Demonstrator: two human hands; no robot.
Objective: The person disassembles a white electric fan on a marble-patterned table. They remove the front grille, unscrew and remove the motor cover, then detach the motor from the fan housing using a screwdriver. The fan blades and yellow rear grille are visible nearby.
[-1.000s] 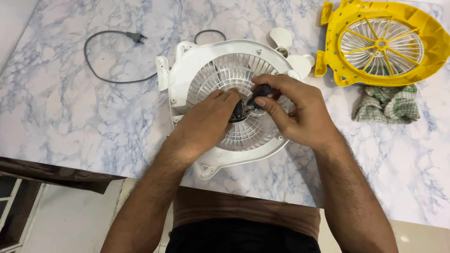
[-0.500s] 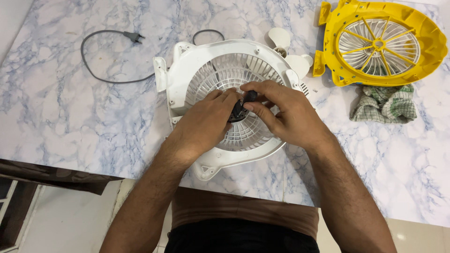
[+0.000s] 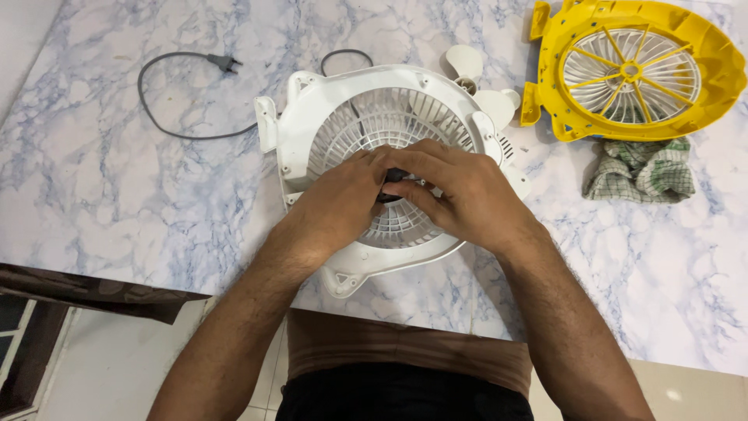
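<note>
A white round fan housing [image 3: 327, 117] with a ribbed grille lies flat on the marble table [image 3: 117, 203]. My left hand [image 3: 339, 203] and my right hand [image 3: 460, 195] meet over the grille's centre. Both pinch a small black part [image 3: 393, 178], mostly hidden between the fingers. What that part is fixed to I cannot see.
A grey power cord with plug [image 3: 175, 86] trails left from the housing. White fan blades [image 3: 475, 78] lie just behind it. A yellow fan cover [image 3: 639, 70] sits at the far right, over a checked cloth [image 3: 639, 171]. The table's front edge runs near my body.
My right hand has slid left and closed over the black part, which now shows less. My left hand stays on the grille's centre.
</note>
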